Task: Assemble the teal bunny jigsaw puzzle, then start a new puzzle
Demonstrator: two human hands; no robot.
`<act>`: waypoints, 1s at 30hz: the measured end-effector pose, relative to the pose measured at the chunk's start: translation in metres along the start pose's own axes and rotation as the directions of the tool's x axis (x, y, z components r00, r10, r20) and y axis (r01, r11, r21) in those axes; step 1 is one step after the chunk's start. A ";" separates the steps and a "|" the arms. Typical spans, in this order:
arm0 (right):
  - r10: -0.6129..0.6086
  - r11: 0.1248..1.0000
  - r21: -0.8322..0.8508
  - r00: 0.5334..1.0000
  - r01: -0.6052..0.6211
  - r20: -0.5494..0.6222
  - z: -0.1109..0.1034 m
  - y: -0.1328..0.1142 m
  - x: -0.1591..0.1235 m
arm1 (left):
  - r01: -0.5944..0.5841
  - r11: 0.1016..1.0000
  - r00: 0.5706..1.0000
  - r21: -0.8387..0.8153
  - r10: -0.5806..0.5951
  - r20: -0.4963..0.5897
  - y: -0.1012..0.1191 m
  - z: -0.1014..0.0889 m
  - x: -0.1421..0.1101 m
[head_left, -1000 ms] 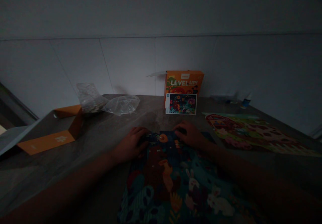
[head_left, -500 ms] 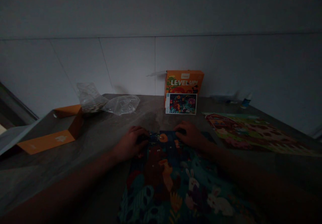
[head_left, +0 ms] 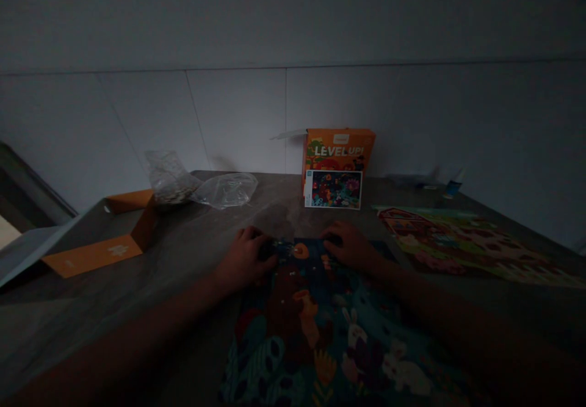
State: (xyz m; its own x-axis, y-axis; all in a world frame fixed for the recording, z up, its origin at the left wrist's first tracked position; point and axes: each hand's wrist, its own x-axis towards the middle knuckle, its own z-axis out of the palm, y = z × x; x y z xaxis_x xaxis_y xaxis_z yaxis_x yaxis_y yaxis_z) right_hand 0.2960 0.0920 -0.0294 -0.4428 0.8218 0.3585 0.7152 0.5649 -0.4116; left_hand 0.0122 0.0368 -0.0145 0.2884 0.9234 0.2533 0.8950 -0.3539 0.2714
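A dark blue jigsaw puzzle (head_left: 293, 327) with a bear, rabbits and plants lies in front of me. Curled around its upper left corner is my left hand (head_left: 247, 257), thumb and fingers closing on the edge there; any loose piece between them is lost in the dark. My right hand (head_left: 350, 247) rests on the upper edge further right, its fingers loosely bent and apart, touching the puzzle. Between the two hands the top border looks uneven. A picture card (head_left: 336, 190) with the same scene leans on an orange box (head_left: 341, 144) behind.
To the left sit an open orange box tray (head_left: 96, 255), a clear bag of pieces (head_left: 169, 181) and a crumpled plastic bag (head_left: 229, 190). A farm-scene puzzle (head_left: 453, 239) lies right, with a small bottle (head_left: 452, 188) behind it. A wall (head_left: 238, 114) closes off the back.
The view has shifted slightly, so everything appears a little further right. Both hands keep their places at the puzzle's upper edge.
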 end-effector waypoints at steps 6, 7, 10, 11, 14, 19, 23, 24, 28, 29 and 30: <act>0.009 1.000 0.009 1.000 -0.009 0.014 0.000 -0.002 0.000 | 0.016 1.000 0.999 -0.009 -0.016 -0.042 0.000 -0.001 0.001; 0.008 1.000 0.007 1.000 -0.008 0.016 0.000 -0.002 0.000 | 0.026 1.000 0.998 0.002 -0.026 -0.053 0.001 0.000 0.001; 0.003 1.000 -0.003 1.000 -0.003 0.016 0.000 -0.002 0.001 | 0.042 0.998 0.997 0.043 -0.039 -0.066 0.001 0.004 0.003; 0.004 1.000 -0.007 1.000 -0.004 0.015 0.000 -0.002 0.001 | 0.040 0.998 0.997 0.050 -0.037 -0.064 0.001 0.004 0.004; 0.007 1.000 -0.010 1.000 -0.007 0.013 0.001 -0.002 0.001 | 0.034 0.999 0.997 0.038 -0.031 -0.077 0.001 0.004 0.004; -0.008 1.000 -0.005 1.000 0.009 0.023 -0.001 -0.004 0.000 | -0.225 0.974 0.973 0.026 0.226 -0.049 0.009 -0.003 -0.004; 0.007 1.000 -0.008 1.000 -0.007 0.022 -0.001 -0.005 0.000 | -0.251 0.968 0.967 -0.001 0.251 0.032 0.010 -0.003 -0.004; 0.009 1.000 -0.010 1.000 -0.009 0.021 -0.001 -0.005 0.000 | -0.228 0.973 0.973 -0.026 0.229 0.034 0.008 -0.002 -0.003; 0.002 1.000 -0.015 1.000 -0.002 0.024 -0.001 -0.005 0.000 | -0.147 0.979 0.988 -0.138 0.152 0.026 0.000 -0.001 0.003; 0.000 1.000 -0.012 1.000 0.001 0.026 -0.002 -0.006 0.000 | -0.129 0.980 0.991 -0.151 0.134 0.018 -0.001 0.000 0.004; 0.000 1.000 -0.009 1.000 0.000 0.025 -0.002 -0.006 0.000 | -0.107 0.983 0.994 -0.152 0.109 0.005 -0.003 0.000 0.004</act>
State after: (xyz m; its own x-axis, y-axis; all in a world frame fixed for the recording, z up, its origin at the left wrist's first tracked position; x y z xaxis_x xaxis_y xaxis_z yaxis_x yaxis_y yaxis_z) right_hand 0.2926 0.0889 -0.0256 -0.4563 0.8234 0.3373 0.7200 0.5644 -0.4038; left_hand 0.0112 0.0418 -0.0142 0.3860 0.8801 0.2763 0.7968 -0.4691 0.3809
